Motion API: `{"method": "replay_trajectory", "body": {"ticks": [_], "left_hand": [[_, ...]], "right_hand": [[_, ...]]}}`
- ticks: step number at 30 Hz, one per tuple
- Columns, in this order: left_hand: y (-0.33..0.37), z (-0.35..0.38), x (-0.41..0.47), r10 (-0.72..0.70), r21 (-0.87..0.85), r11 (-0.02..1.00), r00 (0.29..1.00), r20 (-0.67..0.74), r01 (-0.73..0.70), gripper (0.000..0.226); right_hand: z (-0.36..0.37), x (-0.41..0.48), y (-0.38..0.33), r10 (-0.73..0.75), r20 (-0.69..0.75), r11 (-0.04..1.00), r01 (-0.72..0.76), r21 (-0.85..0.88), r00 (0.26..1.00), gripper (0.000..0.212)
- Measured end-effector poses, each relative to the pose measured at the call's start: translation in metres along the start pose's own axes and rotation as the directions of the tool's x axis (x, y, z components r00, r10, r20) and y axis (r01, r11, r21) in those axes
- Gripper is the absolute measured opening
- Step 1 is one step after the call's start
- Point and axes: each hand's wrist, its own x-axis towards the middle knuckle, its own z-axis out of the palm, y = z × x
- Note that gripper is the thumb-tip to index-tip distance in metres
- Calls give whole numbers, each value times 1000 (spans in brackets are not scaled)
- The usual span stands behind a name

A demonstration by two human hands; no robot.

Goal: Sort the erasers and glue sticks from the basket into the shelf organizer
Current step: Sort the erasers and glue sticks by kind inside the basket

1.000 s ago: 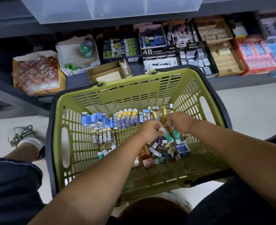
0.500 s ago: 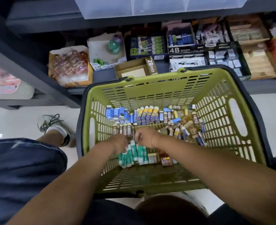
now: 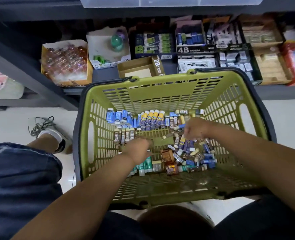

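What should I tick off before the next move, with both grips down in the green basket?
1. Both grips inside the basket: ok. The left grip and right grip are below its rim.
2. Right grip holding an item: cannot tell. It is blurred above the loose pile.
3. Left grip holding an item: cannot tell. It is blurred beside the 2B eraser row.
4. Basket emptied: not ok. Glue sticks and erasers lie inside.
5. Room on the shelf: ok. The open 2B box shows a bare bottom.
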Motion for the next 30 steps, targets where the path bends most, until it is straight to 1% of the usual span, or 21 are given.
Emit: {"method": "replay_trajectory", "body": {"ticks": [1, 2, 3, 5, 7, 8, 9, 11, 12, 13, 15, 16, 17, 18, 19, 20, 21, 22, 24, 27, 30], "left_hand": [[6, 4, 3, -1, -93, 996, 999, 38, 5, 36], [11, 9, 5, -7, -154, 988, 997, 72, 18, 35], [15, 15, 8, -11, -181, 983, 994, 106, 30, 33], [17, 30, 12, -20, -191, 980, 982, 186, 56, 26], [16, 37, 13, -32, -190, 978, 966, 256, 83, 27], [14, 38, 13, -35, -190, 978, 961, 274, 90, 30], [13, 37, 13, -37, -191, 977, 958, 283, 94, 31], [9, 35, 12, -41, -218, 970, 960, 278, 104, 31], [7, 35, 12, -42, -249, 962, 963, 267, 111, 29], [5, 35, 11, -45, -287, 951, 968, 245, 117, 28], [1, 32, 9, -63, -332, 936, 983, 171, 118, 28], [-1, 30, 8, -65, -324, 940, 990, 128, 104, 30], [-2, 28, 8, -63, -291, 953, 994, 91, 87, 32], [-4, 27, 8, -61, -246, 966, 996, 66, 75, 34], [-6, 27, 8, -61, -205, 976, 997, 55, 72, 36], [-7, 28, 8, -62, -177, 982, 997, 51, 70, 36], [-8, 29, 7, -62, -159, 985, 997, 52, 69, 36], [-9, 30, 6, -57, -148, 987, 997, 53, 64, 34], [-12, 31, 4, -55, -149, 987, 997, 51, 62, 30], [-16, 30, 3, -122, -219, 967, 992, 40, 128, 28], [-15, 30, 3, -150, -294, 944, 989, 16, 148, 32]], "right_hand": [[2, -1, 9, 68, 62, 992, -61, -110, 996, 20], [6, -3, 14, 121, 111, 979, -100, -180, 986, 22], [12, -5, 19, 155, 146, 968, -121, -220, 977, 24], [26, -4, 22, 190, 168, 950, -138, -279, 967, 28], [34, -2, 21, 184, 151, 933, -124, -339, 971, 23], [35, -3, 19, 178, 117, 922, -124, -367, 977, 18], [34, -4, 17, 190, 101, 917, -140, -374, 977, 20], [25, -10, 10, 245, 88, 873, -180, -453, 965, 40], [19, -14, 5, 262, 52, 852, -206, -481, 964, 47], [12, -18, -1, 259, -4, 837, -227, -498, 966, 49], [-4, -24, -19, 211, -74, 835, -219, -504, 975, 43], [-10, -24, -30, 153, -98, 856, -182, -483, 983, 36], [-14, -24, -43, 67, -127, 890, -116, -441, 990, 26], [-13, -22, -55, -37, -137, 922, -18, -386, 990, 19], [-8, -18, -66, -138, -132, 947, 92, -307, 982, 16], [0, -13, -76, -213, -138, 964, 185, -191, 967, 17], [9, -8, -84, -257, -139, 964, 244, -105, 956, 17], [18, -4, -91, -285, -133, 958, 276, -78, 949, 19], [35, 8, -96, -286, -75, 948, 270, -170, 955, 22], [51, 19, -93, -242, 43, 938, 245, -244, 969, 31], [62, 27, -84, -213, 81, 932, 227, -284, 974, 23]]}}
